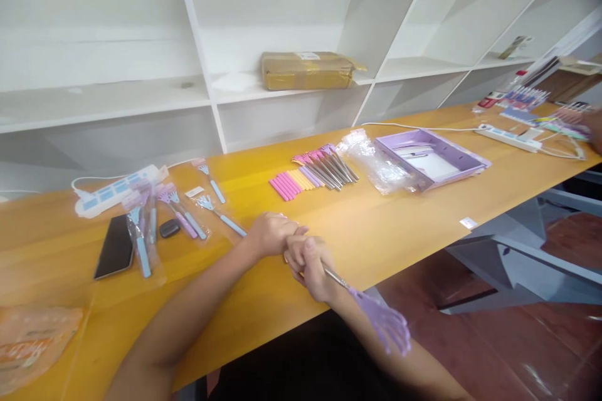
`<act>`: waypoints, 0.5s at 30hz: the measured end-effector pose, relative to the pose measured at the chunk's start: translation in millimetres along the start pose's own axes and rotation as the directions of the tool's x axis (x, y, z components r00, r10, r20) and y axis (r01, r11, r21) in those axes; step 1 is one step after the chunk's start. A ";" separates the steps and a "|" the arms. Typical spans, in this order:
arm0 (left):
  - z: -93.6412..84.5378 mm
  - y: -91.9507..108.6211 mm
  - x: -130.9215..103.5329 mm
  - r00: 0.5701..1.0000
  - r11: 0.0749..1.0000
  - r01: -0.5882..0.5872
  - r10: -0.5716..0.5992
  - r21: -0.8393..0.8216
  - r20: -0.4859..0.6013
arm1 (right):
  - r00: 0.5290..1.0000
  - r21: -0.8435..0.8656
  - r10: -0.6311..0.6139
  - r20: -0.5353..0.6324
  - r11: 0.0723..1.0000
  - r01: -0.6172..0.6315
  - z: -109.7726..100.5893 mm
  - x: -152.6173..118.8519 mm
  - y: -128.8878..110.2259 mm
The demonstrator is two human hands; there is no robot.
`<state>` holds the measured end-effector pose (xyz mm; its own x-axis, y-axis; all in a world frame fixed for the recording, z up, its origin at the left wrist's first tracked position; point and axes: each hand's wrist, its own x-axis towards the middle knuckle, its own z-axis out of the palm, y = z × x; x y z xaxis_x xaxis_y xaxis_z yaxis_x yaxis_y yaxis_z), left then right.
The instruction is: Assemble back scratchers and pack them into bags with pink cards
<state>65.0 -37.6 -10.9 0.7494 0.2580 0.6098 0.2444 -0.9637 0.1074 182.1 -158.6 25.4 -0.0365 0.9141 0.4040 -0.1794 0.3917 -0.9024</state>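
Observation:
My right hand (pixel 313 262) is wrapped round the metal rod of a back scratcher, whose purple hand-shaped head (pixel 383 321) points down to the right over my forearm. Pressed against its fingers is my left hand (pixel 274 234), closed, in line with the rod; what lies inside it is hidden. Just beyond my left hand lies a blue-handled back scratcher (pixel 226 219). Farther back are rows of pink (pixel 285 185), yellow and purple handle sleeves. Beside them lie several metal rods with pink heads (pixel 333 169).
Bagged back scratchers (pixel 141 244), a black phone (pixel 114 247), a small black case (pixel 170 228) and a power strip (pixel 117 190) lie at left. Plastic bags (pixel 376 163) and a purple tray (pixel 470 168) are at right. Another person's hand (pixel 593 128) shows far right. Shelves hold a taped box (pixel 305 71).

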 end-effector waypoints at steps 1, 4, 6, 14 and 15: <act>-1.0 -2.4 0.8 0.999 1.000 -0.005 0.005 0.010 -0.036 | 0.997 -0.045 -0.073 0.001 0.996 0.073 1.3 -0.9 3.8; -6.0 -7.7 2.7 0.994 0.999 -0.037 0.039 0.023 -0.102 | 0.962 -0.156 -0.264 0.062 0.950 0.271 2.6 -2.0 12.8; -9.9 -9.6 3.3 0.993 0.997 -0.075 0.077 0.027 -0.087 | 0.924 -0.204 -0.362 0.126 0.902 0.381 2.3 -2.2 15.8; -18.2 -6.9 9.8 0.976 0.978 -0.201 0.205 0.053 -0.072 | 0.866 -0.367 -0.465 0.186 0.784 0.500 2.4 -13.7 27.4; -18.7 -6.3 10.6 0.980 0.981 -0.189 0.191 0.034 -0.056 | 0.868 -0.403 -0.455 0.201 0.769 0.496 2.3 -15.1 27.9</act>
<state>59.9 -30.0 9.6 0.7465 0.0648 0.6622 0.1190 -0.9922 -0.0370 175.4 -161.7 -5.6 -0.1475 0.5937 0.7911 0.2401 0.7974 -0.5537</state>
